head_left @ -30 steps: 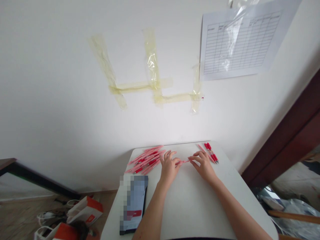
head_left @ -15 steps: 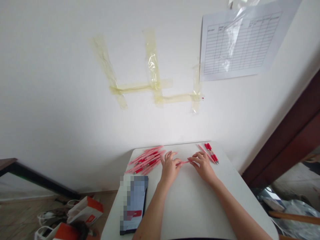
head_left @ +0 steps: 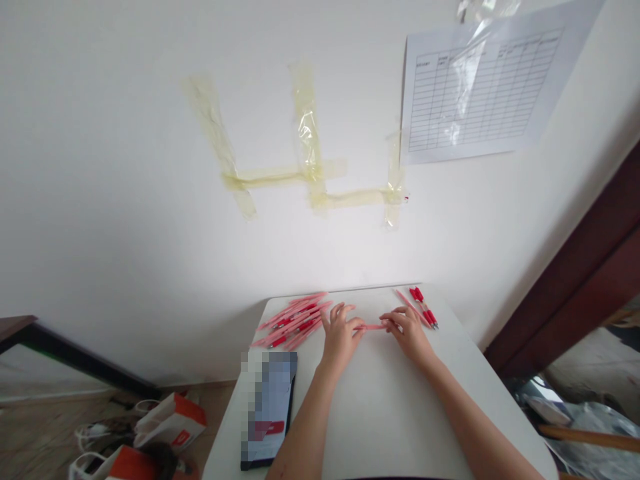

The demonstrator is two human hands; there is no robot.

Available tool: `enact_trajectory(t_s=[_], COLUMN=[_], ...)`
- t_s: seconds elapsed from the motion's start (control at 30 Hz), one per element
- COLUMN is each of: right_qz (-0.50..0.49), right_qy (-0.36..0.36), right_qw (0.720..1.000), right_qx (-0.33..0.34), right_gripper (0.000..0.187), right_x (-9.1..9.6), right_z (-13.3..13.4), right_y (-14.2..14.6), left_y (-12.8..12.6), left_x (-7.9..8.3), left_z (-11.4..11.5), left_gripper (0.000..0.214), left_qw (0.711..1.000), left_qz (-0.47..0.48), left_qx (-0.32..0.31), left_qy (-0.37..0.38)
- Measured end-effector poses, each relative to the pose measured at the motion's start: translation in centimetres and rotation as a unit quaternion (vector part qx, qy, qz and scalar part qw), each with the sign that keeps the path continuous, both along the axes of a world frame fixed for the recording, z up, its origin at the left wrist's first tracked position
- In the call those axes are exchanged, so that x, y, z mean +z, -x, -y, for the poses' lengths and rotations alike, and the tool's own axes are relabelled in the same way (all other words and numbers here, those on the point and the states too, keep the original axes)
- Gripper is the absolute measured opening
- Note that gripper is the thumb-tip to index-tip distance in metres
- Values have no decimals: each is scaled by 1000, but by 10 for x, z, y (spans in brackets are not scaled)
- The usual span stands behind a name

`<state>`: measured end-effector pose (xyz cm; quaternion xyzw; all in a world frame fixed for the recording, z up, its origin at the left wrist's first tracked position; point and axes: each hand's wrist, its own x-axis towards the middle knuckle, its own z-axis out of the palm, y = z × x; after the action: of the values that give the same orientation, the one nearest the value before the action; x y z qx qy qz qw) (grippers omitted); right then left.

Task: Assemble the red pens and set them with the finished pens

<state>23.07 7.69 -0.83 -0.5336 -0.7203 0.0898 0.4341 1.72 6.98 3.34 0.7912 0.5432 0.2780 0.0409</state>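
A slim pink stick about as long as a pen (head_left: pixel 374 327) spans the gap between my hands, held level just above the white table. My left hand (head_left: pixel 341 333) pinches its left end between thumb and index finger, the other fingers raised. At its right end, the thumb and fingers of my right hand (head_left: pixel 406 331) close on it. Left of my left hand lies a pile of pink sticks and red pens (head_left: pixel 293 321). Just beyond my right hand are two red pens (head_left: pixel 424 307) and another pink stick (head_left: pixel 406 298), partly behind my fingers.
A phone (head_left: pixel 273 407) lies on the left side of the white table (head_left: pixel 385 413). The wall behind carries yellowed tape (head_left: pixel 270 177) and a printed table sheet (head_left: pixel 475 93). Orange and white bags (head_left: pixel 173 420) stand on the floor at left. A dark red wooden frame (head_left: pixel 565 287) is at right.
My right hand has shifted slightly to the right, and more of the pink stick shows between the hands. My left hand stays nearly in place.
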Motion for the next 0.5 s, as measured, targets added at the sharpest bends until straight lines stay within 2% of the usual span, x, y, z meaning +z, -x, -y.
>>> enact_trajectory(t_s=[0.1,0.27,0.5], right_qz=[1,2,8], right_qy=[8,34,16], right_qw=[1000,999,998], right_qx=[-2,36,57], right_gripper=[33,32,24], right_x=[3,6,3], right_z=[0,2,2], right_y=[1,0,-1], left_y=[0,0,1], left_x=[-1,-1,0], left_z=[0,-1,-1], left_gripper=[8,8,7], left_qw=[1000,1000,1000], left_qz=[-2,1,12], left_qx=[-1,13,15], left_qy=[3,2,6])
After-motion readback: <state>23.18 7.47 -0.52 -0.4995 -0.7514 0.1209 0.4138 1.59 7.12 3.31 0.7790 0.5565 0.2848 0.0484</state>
